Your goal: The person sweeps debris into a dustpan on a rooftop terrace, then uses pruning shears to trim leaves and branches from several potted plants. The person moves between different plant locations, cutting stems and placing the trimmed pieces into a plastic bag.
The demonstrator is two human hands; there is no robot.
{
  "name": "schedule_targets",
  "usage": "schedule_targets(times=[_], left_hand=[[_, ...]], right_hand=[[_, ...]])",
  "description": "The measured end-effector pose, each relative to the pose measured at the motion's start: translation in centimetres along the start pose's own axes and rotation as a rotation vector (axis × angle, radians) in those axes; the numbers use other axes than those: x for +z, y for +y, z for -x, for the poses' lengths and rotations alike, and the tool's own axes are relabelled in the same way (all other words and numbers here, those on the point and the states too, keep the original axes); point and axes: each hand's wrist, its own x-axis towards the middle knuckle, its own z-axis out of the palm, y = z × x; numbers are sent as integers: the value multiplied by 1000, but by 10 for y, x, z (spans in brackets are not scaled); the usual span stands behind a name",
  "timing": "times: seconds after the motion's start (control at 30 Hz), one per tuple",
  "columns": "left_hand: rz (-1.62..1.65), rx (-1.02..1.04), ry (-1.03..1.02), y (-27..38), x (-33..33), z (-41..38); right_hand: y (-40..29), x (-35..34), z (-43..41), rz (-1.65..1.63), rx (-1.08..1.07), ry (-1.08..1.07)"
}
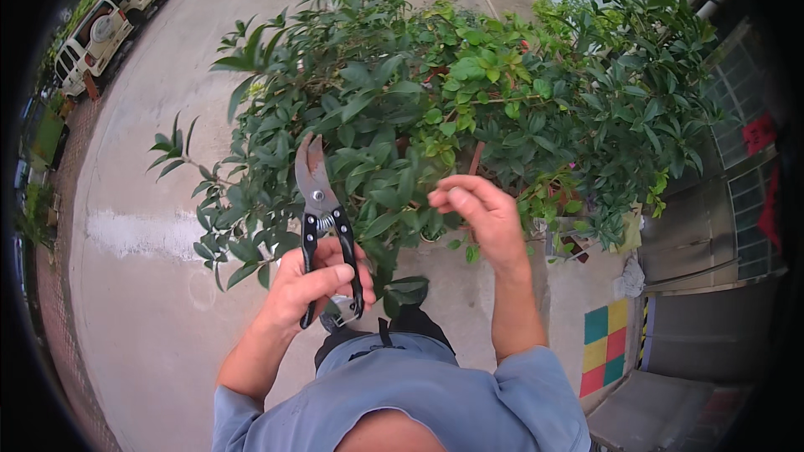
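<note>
My left hand [317, 279] is wrapped around the black handles of a pair of bypass pruning shears [318, 196]. Their stained metal blades point away from me, slightly apart at the tips, against the leaves of a dark green bush [377, 100]. A coil spring shows between the handles, and a wire catch hangs at their lower end. To the right, my right hand [480, 213] hovers at the bush's near side, thumb and fingers drawn together. I see nothing between those fingers. Brighter green leaves [477, 69] grow among the dark foliage at the middle.
Concrete ground [144, 301] surrounds the bush. One leafy branch [182, 157] sticks out leftward. At right are a crumpled pale bag [632, 276], coloured floor squares [606, 345] and a grey platform [653, 408]. Off-white vehicles [94, 41] stand at far left.
</note>
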Motion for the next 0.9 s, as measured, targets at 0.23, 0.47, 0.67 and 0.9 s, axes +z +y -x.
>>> schedule_targets(times=[0.23, 0.47, 0.67, 0.9], left_hand=[[-39, -93, -64, -29, 84, -49], [211, -163, -317, -74, 99, -80], [354, -223, -492, -94, 113, -70], [-484, -182, -193, -126, 97, -50]], right_hand=[[25, -35, -13, -346, 144, -540], [46, -46, 15, -755, 184, -601], [45, -54, 54, -750, 163, -515], [52, -80, 114, -462, 101, -269]])
